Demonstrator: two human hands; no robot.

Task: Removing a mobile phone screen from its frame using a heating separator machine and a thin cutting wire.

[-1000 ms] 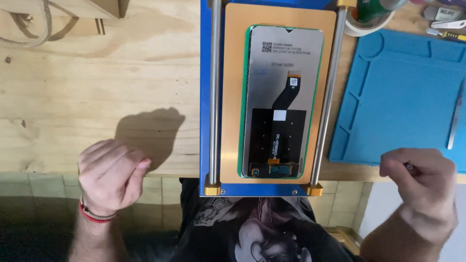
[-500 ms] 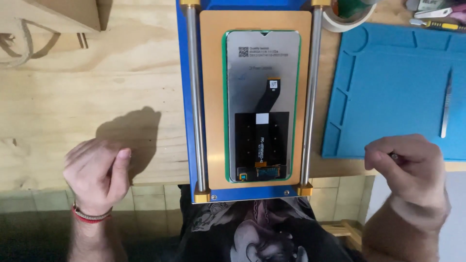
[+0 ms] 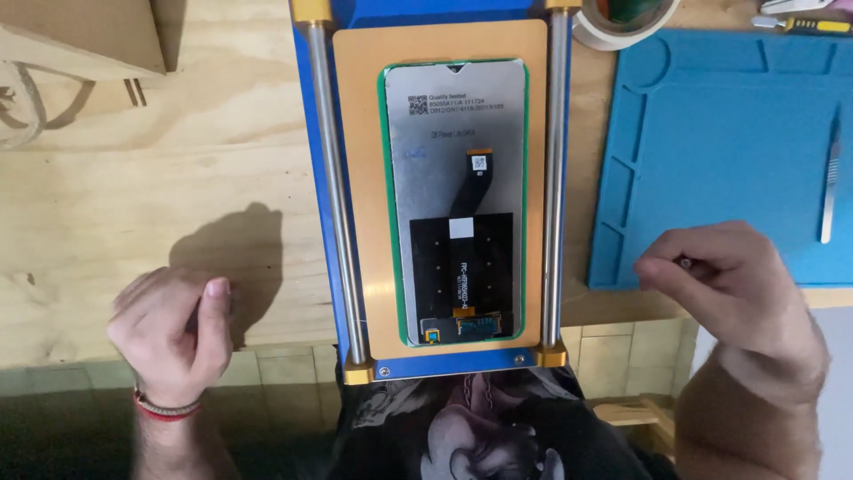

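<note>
The right hand (image 3: 737, 298) is curled, its grip pinched together on a tiny thing (image 3: 685, 262) at the fingertips; only a small glint shows, too small to identify. The left hand (image 3: 173, 333) is a loose fist, thumb up along the fingers, its grip closed on nothing that can be seen. A red and white band (image 3: 164, 409) circles that wrist. Both hands hover at the near edge of the counter (image 3: 133, 204), well apart, one on each side of the blue frame (image 3: 444, 369).

The forearms run out of the bottom of the picture. A dark printed shirt (image 3: 480, 436) fills the lower middle. The frame's top is cut off at the upper edge, as are a roll of tape (image 3: 622, 31) and a yellow-handled tool (image 3: 813, 25) at the upper right. A cardboard piece (image 3: 80, 40) at the upper left is only partly in view.

The counter is pale plywood, with the left hand's shadow on it; a tiled strip runs along its front edge.

Between the hands, the frame holds two steel rods (image 3: 555, 178) and an orange pad (image 3: 355, 178). On the pad lies a phone screen (image 3: 435, 169), face down, green-edged, with a grey back, a black ribbon cable and a black panel. To the right lies a blue mat (image 3: 720, 151) carrying tweezers (image 3: 830, 182).
</note>
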